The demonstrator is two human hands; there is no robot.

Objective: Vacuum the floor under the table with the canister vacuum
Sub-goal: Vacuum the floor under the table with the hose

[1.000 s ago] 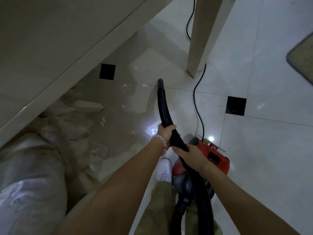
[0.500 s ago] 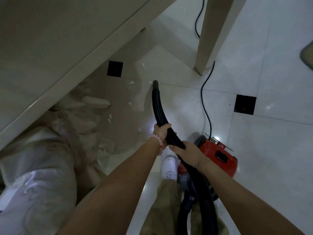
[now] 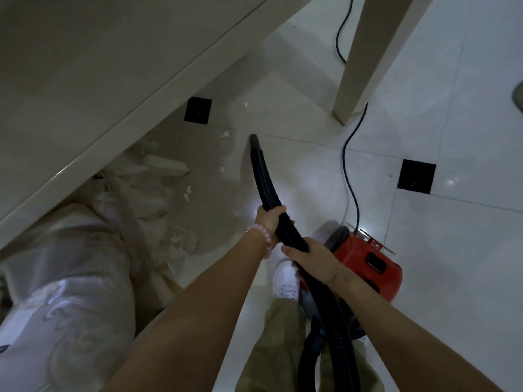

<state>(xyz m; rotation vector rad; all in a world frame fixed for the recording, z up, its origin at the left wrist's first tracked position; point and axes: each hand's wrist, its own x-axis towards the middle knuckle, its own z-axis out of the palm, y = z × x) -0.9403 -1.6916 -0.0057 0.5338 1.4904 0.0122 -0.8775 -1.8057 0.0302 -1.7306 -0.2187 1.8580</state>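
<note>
A black ribbed vacuum hose point(image 3: 261, 176) runs from the red canister vacuum point(image 3: 365, 261) by my feet out over the white tiled floor. Its open end point(image 3: 252, 138) points at the shaded floor under the beige table point(image 3: 121, 89). My left hand point(image 3: 268, 220) grips the hose further forward, a pink bead bracelet on its wrist. My right hand point(image 3: 307, 254) grips the hose just behind it. Small white paper scraps point(image 3: 187, 192) lie on the floor under the table, left of the hose end.
A table leg point(image 3: 365, 60) stands at the upper right with the black power cord point(image 3: 349, 154) curling past it to the canister. A pale upholstered chair point(image 3: 65, 278) sits under the table at lower left. My white shoe point(image 3: 285, 281) is beside the canister.
The view has shifted left, so the table leg, tiles and canister appear further right. The hose end has edged slightly left toward the scraps. Both hands keep their grip.
</note>
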